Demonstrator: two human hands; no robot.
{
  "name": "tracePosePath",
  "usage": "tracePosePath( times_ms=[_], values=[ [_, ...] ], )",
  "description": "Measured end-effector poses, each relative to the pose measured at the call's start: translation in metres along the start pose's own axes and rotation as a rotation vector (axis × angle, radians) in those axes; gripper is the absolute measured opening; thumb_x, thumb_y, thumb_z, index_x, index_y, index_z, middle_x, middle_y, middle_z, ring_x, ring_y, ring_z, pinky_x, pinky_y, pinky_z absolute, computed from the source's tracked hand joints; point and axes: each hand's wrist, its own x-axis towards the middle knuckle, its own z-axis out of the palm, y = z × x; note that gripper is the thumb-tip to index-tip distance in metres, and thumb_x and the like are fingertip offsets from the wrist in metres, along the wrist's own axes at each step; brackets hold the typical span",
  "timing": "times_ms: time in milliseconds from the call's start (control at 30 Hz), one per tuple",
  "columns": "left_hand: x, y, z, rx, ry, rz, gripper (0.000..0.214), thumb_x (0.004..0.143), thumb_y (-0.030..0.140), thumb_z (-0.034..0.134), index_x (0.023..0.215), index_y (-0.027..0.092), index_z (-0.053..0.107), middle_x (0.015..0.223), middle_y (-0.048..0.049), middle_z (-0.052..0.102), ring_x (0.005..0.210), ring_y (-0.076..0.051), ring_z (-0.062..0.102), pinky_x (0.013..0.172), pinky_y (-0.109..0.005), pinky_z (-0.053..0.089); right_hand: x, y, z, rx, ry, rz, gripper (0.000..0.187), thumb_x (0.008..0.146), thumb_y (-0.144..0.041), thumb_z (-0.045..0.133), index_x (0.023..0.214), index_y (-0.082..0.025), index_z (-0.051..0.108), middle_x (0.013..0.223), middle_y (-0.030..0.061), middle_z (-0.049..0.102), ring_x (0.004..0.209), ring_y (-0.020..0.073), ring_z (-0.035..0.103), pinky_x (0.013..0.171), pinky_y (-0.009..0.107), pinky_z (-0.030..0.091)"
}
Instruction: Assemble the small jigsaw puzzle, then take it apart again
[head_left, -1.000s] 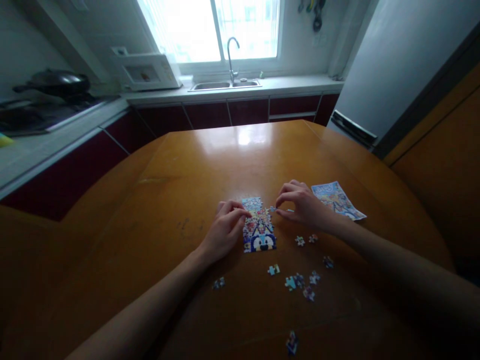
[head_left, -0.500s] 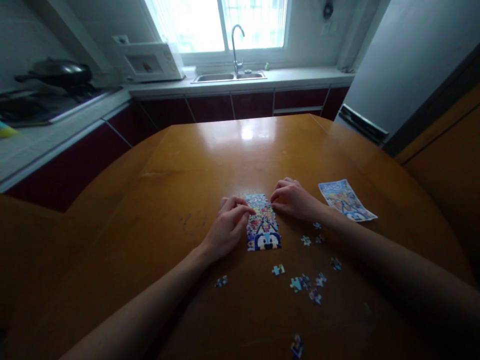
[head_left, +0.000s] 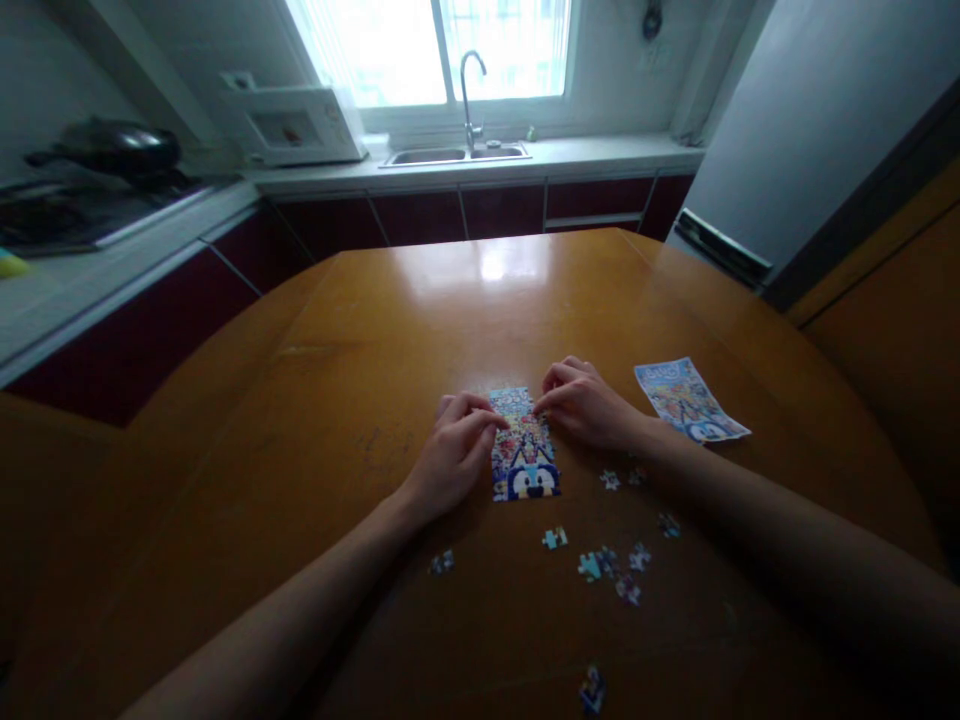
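A partly joined jigsaw puzzle [head_left: 534,478], with a blue cartoon dog's face at its near end, lies flat on the wooden table. Across its left edge rests my left hand [head_left: 459,450], index finger stretched onto the pieces and holding nothing visible. My right hand [head_left: 589,402] is at the upper right edge, fingers drawn together and fingertips touching the puzzle. Whatever may be between those fingertips is too small to make out. Nearer to me lie several loose pieces, among them a light blue piece [head_left: 555,538] and a dark piece [head_left: 592,690].
A printed picture sheet [head_left: 690,400] of the same design lies beyond my right forearm. Another loose piece [head_left: 442,562] is near my left forearm. Past the wooden table [head_left: 420,320] are a counter with a sink [head_left: 427,156], a microwave [head_left: 300,125], and a pan [head_left: 124,145] on the stove.
My right hand's fingertips have shifted slightly left, onto the puzzle's right edge. My left hand stays in place on the puzzle. The view has shifted slightly.
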Motion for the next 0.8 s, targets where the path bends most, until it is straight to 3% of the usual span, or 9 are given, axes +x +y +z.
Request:
tracePosePath(
  times_ms=[367, 567, 800],
  values=[
    [0.0009, -0.0008, 0.0007, 0.005, 0.003, 0.001, 0.024, 0.098, 0.017, 0.049, 0.095, 0.023, 0.072, 0.104, -0.0047, 0.058, 0.105, -0.022, 0.049, 0.097, -0.042, 0.041, 0.0005, -0.0007, 0.0003, 0.004, -0.003, 0.018, 0.018, 0.085, -0.013, 0.068, 0.084, -0.027, 0.080, 0.091, 0.0048, 0.065, 0.094, 0.0233, 0.053, 0.085, 0.039, 0.041],
    [0.0004, -0.0007, -0.0002, 0.007, -0.002, 0.000, 0.023, 0.098, 0.018, 0.050, 0.096, 0.023, 0.072, 0.106, -0.0047, 0.057, 0.107, -0.022, 0.049, 0.098, -0.042, 0.042, 0.0019, -0.0035, 0.0002, -0.024, 0.043, 0.038, 0.027, 0.085, -0.006, 0.060, 0.087, -0.026, 0.078, 0.094, 0.0050, 0.065, 0.097, 0.0232, 0.052, 0.086, 0.039, 0.039],
    [0.0006, -0.0008, 0.0002, 0.011, -0.002, 0.008, 0.023, 0.099, 0.018, 0.050, 0.096, 0.023, 0.072, 0.106, -0.0045, 0.058, 0.107, -0.022, 0.049, 0.098, -0.042, 0.042, 0.0014, -0.0054, 0.0012, -0.070, 0.044, 0.040, 0.023, 0.090, -0.012, 0.057, 0.087, -0.025, 0.075, 0.096, 0.0058, 0.064, 0.098, 0.0239, 0.050, 0.086, 0.039, 0.036]
  ],
)
